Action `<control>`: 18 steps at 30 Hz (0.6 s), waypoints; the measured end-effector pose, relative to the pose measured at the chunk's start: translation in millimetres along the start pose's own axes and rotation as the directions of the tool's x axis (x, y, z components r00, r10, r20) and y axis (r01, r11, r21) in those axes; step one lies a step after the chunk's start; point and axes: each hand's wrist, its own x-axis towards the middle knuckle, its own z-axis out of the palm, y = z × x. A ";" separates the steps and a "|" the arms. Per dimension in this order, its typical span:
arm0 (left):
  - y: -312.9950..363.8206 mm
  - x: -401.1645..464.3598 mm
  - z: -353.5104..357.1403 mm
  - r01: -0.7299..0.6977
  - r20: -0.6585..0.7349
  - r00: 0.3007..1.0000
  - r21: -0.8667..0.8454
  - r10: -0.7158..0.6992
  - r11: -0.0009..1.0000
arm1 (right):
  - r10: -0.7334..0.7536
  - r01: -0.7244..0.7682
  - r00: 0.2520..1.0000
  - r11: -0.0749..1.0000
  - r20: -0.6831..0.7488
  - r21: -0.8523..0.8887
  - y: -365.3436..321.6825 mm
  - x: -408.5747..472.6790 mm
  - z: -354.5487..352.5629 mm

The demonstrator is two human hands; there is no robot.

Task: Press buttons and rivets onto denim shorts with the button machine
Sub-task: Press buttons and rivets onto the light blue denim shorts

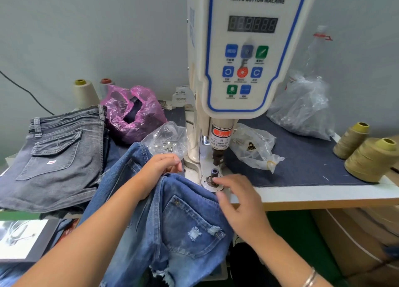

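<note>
While on machine base: faded blue distressed denim shorts [172, 217] drape off the front edge, waistband toward white servo button machine [241, 55].
Left hand [160, 168]: fingers curled, gripping waistband.
Right hand [239, 200]: fingers loosely spread, resting on shorts beside lower die [212, 176].

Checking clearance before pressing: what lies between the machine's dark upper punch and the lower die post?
Head view: the gap from dark upper punch to small dark lower die post is bare; blue denim shorts lie short of it.
</note>
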 end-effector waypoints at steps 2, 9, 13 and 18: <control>8.5 -2.5 6.3 -0.051 0.067 0.996 -0.013 0.052 0.999 | 0.144 -0.166 0.976 0.978 0.165 0.129 -9.7 -3.1 2.4; 34.5 1.3 24.8 -0.149 0.156 0.974 -0.111 0.166 0.983 | 0.344 -0.434 0.802 0.897 0.488 0.080 -13.6 22.4 -18.8; 34.8 8.2 30.9 -0.223 0.175 0.960 0.019 0.217 0.975 | 0.404 -0.553 0.700 0.828 0.589 0.089 -5.2 39.1 -35.6; 21.6 12.9 30.2 -0.239 0.236 0.958 0.345 0.162 0.908 | 0.439 -0.697 0.593 0.700 0.676 0.157 13.8 41.3 -41.4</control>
